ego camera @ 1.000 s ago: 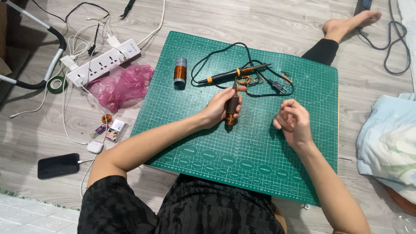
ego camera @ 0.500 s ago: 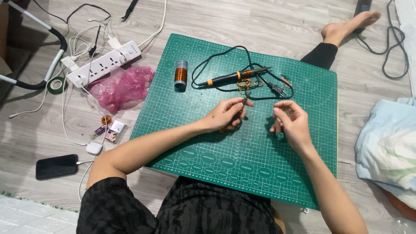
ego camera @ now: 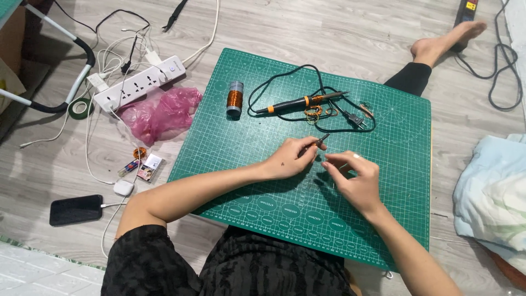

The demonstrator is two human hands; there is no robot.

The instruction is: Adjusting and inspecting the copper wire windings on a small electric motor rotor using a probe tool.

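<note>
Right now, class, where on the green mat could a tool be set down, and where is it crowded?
Free: the cutting mat between the copper spool and left hand; also its right side. Crowded: around the soldering iron and cord.

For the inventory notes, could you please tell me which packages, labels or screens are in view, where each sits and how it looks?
Phone: on the floor left of the green mat, flat black rectangle, screen dark, white cable attached.
Small packet: on the floor above the phone, white with a reddish end.
Pink plastic bag: crumpled, between the white power strip and the mat.
</note>
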